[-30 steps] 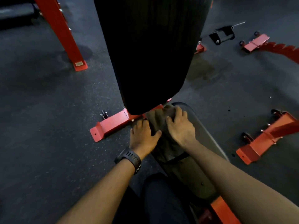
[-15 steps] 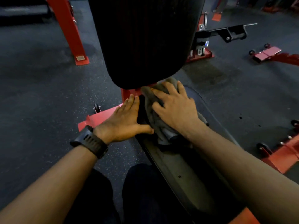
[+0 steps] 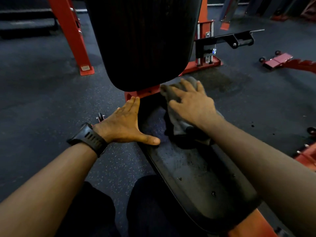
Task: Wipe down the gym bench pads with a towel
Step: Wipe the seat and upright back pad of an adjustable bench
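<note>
A black seat pad (image 3: pixel 193 171) runs from the lower right up to the centre, below the upright black back pad (image 3: pixel 142 40). A grey towel (image 3: pixel 177 124) lies bunched on the far end of the seat pad. My right hand (image 3: pixel 191 103) presses flat on the towel with fingers spread. My left hand (image 3: pixel 126 124), with a black watch on its wrist, rests flat against the seat pad's left edge, thumb lying across the pad surface.
Red frame legs (image 3: pixel 71 36) stand on the dark rubber floor at the left and behind the back pad. A black bracket (image 3: pixel 236 40) sticks out at the right. Red bench parts with wheels (image 3: pixel 277 60) lie at the far right. My knees are at the bottom.
My right hand has slid the towel right and away along the seat pad's far end. My left hand has moved off the towel to the pad's left edge and opened flat.
</note>
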### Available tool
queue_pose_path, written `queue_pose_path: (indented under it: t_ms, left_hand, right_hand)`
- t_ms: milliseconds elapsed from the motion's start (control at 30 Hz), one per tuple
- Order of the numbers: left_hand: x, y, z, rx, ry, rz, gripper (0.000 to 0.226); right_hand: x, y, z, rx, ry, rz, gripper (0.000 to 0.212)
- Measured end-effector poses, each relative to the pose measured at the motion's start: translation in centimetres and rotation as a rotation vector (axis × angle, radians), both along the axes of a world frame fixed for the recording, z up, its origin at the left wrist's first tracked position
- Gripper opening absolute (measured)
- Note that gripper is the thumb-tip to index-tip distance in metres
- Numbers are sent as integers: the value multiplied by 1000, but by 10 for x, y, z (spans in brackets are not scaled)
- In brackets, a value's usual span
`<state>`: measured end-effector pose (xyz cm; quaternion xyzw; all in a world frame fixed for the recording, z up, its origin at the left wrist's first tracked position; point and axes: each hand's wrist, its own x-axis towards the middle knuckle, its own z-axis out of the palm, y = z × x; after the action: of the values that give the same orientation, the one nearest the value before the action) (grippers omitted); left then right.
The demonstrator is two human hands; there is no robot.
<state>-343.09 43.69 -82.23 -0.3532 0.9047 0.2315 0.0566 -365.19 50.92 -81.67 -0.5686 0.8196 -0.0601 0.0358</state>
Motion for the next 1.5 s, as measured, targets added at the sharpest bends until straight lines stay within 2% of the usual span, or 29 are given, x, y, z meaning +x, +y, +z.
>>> queue_pose_path:
  t_ms: [100,167,233,300,400,600,833,967,1033,1100,1167,1233,1333,1400,1500]
  left_hand:
    - [3,-2,-3,18,64,10,160]
    - [6,-2,-6,22,123,-10,157]
    - [12,0,-6,25,233,-38,140]
    - [20,5,-5,39,289,-7,131]
    - [26,9,-3,50,264,6,143]
    - [18,21,7,164,223,90,145]
    - [12,19,-3,99,130,72,150]
    - [10,21,-4,85,136,83,152]
    - [8,20,-4,95,162,86,150]
    - [7,20,-5,102,167,83,148]
    - [8,21,-4,105,137,95,149]
    - [8,20,-3,101,117,100,149]
    - [7,20,-9,77,124,108,154]
    - [6,21,-15,71,157,120,157]
    - [6,17,-16,80,153,111,156]
  right_hand:
    - [11,26,2,-20,32,-48,81]
    - [53,36,7,-10,48,98,75]
    - [80,27,11,-43,63,271,64]
    - [75,7,14,-51,73,310,57]
    - [42,-11,10,-10,70,259,63]
    - [19,7,15,44,6,107,60]
    - [22,31,16,54,-34,-105,59]
    - [63,48,12,44,60,78,67]
    - [64,26,11,26,72,172,65]
    - [46,0,8,24,39,177,60]
    - [17,-10,7,23,20,117,58]
    - [-10,0,11,19,-38,-31,56]
    - [-9,36,17,43,-75,-191,56]
    - [23,53,16,56,-8,-131,59]
    - [62,41,5,-12,72,120,63]
